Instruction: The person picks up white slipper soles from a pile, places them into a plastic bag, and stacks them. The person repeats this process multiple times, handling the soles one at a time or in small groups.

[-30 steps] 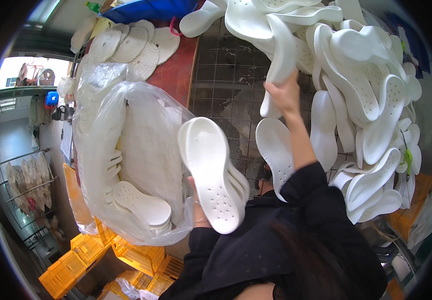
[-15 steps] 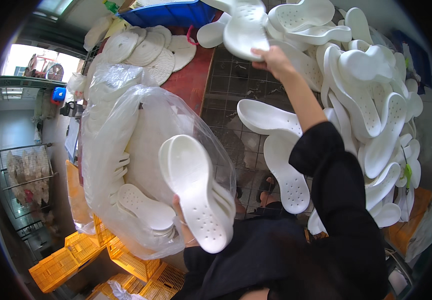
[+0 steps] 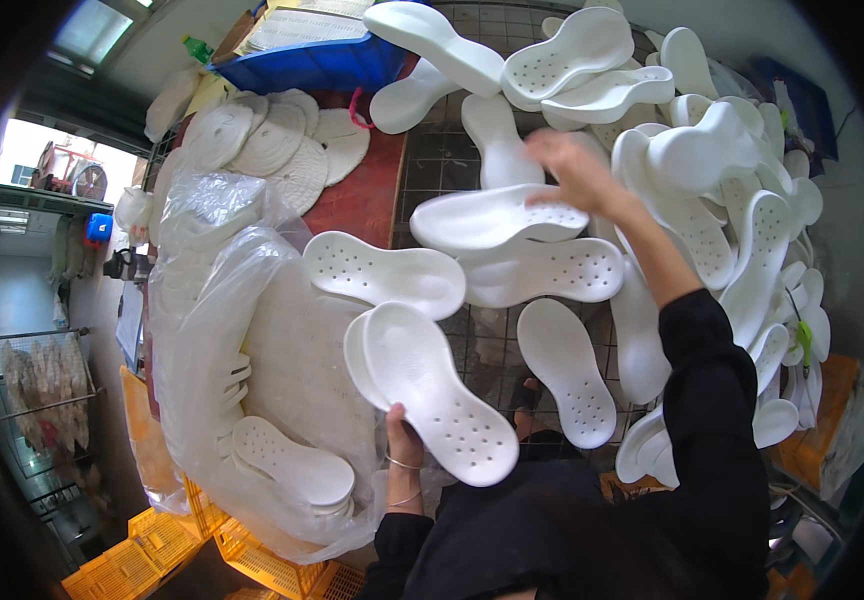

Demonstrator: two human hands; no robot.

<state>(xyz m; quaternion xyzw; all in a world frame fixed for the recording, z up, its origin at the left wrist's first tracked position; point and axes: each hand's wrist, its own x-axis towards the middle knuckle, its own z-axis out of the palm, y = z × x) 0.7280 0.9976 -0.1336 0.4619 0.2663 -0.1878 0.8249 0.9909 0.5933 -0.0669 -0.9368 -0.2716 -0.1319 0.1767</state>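
Observation:
My left hand [image 3: 404, 438] grips a small stack of white shoe soles [image 3: 440, 385], the top one dotted with small holes at its lower end. Slightly blurred, my right hand [image 3: 577, 172] reaches out with fingers apart, holding nothing. Just below its fingers is a white sole [image 3: 497, 213], lying over another perforated sole [image 3: 544, 272]. To their left, one more sole [image 3: 387, 272] overlaps the edge of a clear plastic bag [image 3: 197, 300]. Inside the bag, more soles [image 3: 294, 460] sit stacked near its front.
A big heap of white soles [image 3: 692, 150] fills the right side. Round white pads [image 3: 277, 140] lie beside a blue bin [image 3: 312, 62] on a red surface [image 3: 377, 185]. Yellow crates [image 3: 262, 560] stand at lower left. Dark tiles [image 3: 432, 160] show between the soles.
My right hand has let go of its sole and come nearer. Several loose soles now lie across the middle. The stack in my left hand has shifted right and tilted.

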